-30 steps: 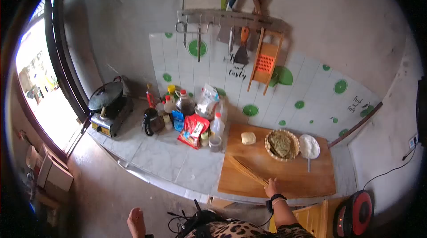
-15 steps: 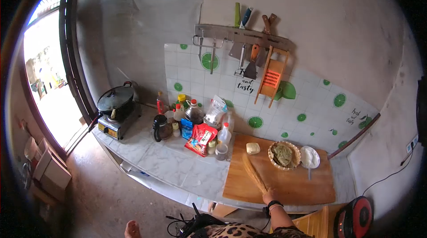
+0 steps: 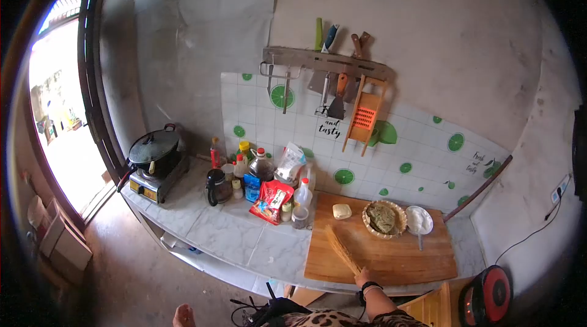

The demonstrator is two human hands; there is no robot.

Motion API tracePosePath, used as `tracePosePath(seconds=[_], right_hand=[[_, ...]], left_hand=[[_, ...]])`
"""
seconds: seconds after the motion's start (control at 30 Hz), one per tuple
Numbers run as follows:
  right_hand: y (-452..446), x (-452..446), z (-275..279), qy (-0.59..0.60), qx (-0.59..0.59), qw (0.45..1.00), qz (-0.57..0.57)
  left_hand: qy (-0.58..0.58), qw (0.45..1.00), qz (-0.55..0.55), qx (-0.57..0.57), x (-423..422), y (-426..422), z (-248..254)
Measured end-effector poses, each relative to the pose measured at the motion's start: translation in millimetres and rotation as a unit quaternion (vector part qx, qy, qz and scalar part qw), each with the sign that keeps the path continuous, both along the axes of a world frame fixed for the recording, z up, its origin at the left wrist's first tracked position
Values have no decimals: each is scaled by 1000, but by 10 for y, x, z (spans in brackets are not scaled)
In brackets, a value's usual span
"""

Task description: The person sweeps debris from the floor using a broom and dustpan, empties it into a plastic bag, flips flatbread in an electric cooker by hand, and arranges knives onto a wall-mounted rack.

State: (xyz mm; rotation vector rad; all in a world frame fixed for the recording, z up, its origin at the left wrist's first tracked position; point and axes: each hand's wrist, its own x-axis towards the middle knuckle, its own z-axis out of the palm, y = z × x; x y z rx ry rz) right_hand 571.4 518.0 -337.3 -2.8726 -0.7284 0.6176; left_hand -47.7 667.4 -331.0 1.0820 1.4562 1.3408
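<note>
My right hand [image 3: 364, 277] is wrapped round the handle end of a small straw brush [image 3: 343, 250]. The brush lies slantwise over the left part of a wooden board [image 3: 400, 264], bristles pointing away from me. Beyond it, a pale block of dough [image 3: 342, 211] rests on the board. Right of the dough stand a round basket [image 3: 367, 226] with a greenish mass [image 3: 383, 217] in it and a white bowl [image 3: 426, 227] of white powder with a handle sticking out. My left hand [image 3: 183, 316] shows only in part at the bottom edge, away from the counter; its fingers are unclear.
Bottles, jars and a red packet [image 3: 271, 202] crowd the counter [image 3: 229, 229] left of the board. A lidded pan [image 3: 154, 147] sits on a gas stove [image 3: 150, 190]. Knives and a grater [image 3: 365, 117] hang on the wall rack. A stick [image 3: 479, 189] leans at right.
The view has tilted up a little, so things sit lower in the frame. My right hand and the brush have shifted slightly left and toward me in the picture.
</note>
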Motion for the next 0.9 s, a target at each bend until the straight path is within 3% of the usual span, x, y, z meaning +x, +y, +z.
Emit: tracePosePath(seconds=[0.07, 0.1, 0.13, 0.17, 0.27, 0.4, 0.43, 0.47, 0.5, 0.53, 0.57, 0.6, 0.67, 0.7, 0.77, 0.8, 0.87, 0.9], right_hand=[[-11, 5, -110, -3, 40, 999, -12], [-28, 11, -165, -6, 78, 997, -23], [-37, 13, -184, -4, 80, 996, -29], [-44, 18, -193, 9, 32, 999, -15], [-46, 20, -223, 11, -15, 1000, 8], [22, 267, -574, 5, -11, 1000, -19], [48, 250, -413, 6, -9, 1000, -19], [112, 115, 187, 5, 44, 999, -2], [214, 67, 635, 3, 97, 995, 15], [359, 43, 959, -88, 167, 981, 41], [492, 74, 1346, -114, 243, 962, 57], [647, 198, 1602, -120, 290, 949, 34], [975, 393, 2342, -94, 505, 852, 100], [1075, 333, 2875, -171, 543, 814, 119], [1184, 149, 3903, -143, 596, 777, 145], [1290, 63, 4296, -131, 674, 705, 179], [1596, 210, 4855, -187, 689, 668, 212], [1785, 347, 5099, -232, 676, 662, 224]], left_hand=[[115, 993, -34, 20, -91, 44, -69], [117, 992, -38, 22, -173, 102, -161], [-104, 994, -13, -9, -263, 194, -271], [-320, 946, 12, -43, -369, 296, -442], [-354, 930, 93, -26, -647, 616, -1110], [-237, 971, -15, -23, -620, 575, -991], [-103, 994, -35, 21, -555, 556, -950], [32, 996, -53, 65, -496, 550, -877], [32, 996, -53, 67, -447, 567, -738], [-154, 988, -24, 2, -387, 580, -560], [-334, 941, 5, -63, -333, 597, -431], [-333, 941, 6, -63, -308, 607, -374], [-26, 990, -131, 56, -257, 637, -259], [-23, 989, -132, 55, -172, 638, -131], [30, 993, -47, 102, 71, 623, 146], [29, 993, -48, 104, 120, 653, 230], [-259, 963, -68, 28, 244, 712, 343], [-264, 962, -66, 31, 330, 750, 333]])
